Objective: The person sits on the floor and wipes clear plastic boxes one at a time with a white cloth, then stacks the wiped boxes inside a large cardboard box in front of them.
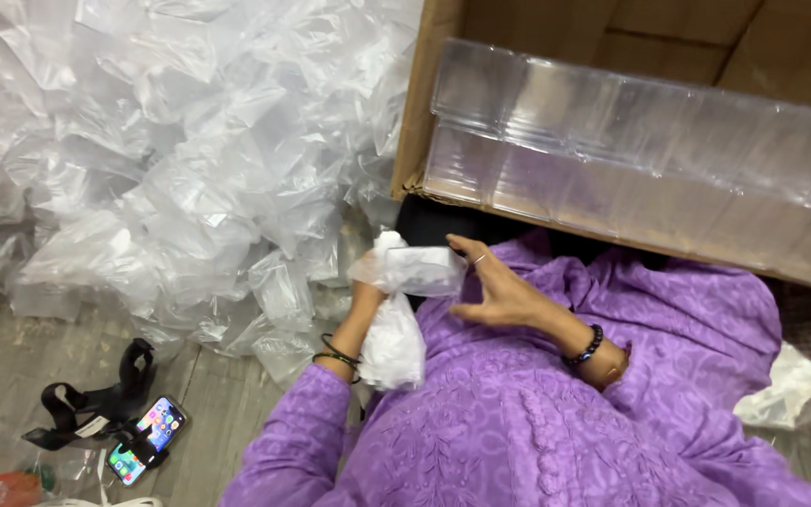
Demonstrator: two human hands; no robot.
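Grey wooden floor [218, 404] is what I'm sitting on, so no worktop anywhere. What I'm handling is a small clear plastic box [424, 269], held up over my lap, about level with the bottom edge of the carton. My left hand [368, 282] comes up from below with a bunch of thin white crinkly plastic wrap [392, 343] hanging down from it over the wrist; its fingers are mostly buried under that wrap, so I can't tell how tightly they're closed, only that the box sits right against them. My right hand [499, 296] is on the box's right side, fingers [466, 248] spread and loose, the tips touching the box's end rather than clamped around it.

Under all that is my purple embroidered tunic [537, 413], with dark bead bracelets on both wrists. Just above the hands is a big brown cardboard carton [424, 113] tipped on its side, with stacked rows of clear plastic boxes [631, 141] inside. Left of the carton there's a huge heap of empty clear plastic bags [171, 150]. Lower left on the floor, well apart from my hands, lies a smartphone with a lit screen [147, 437] clipped to a black strap harness [96, 399].
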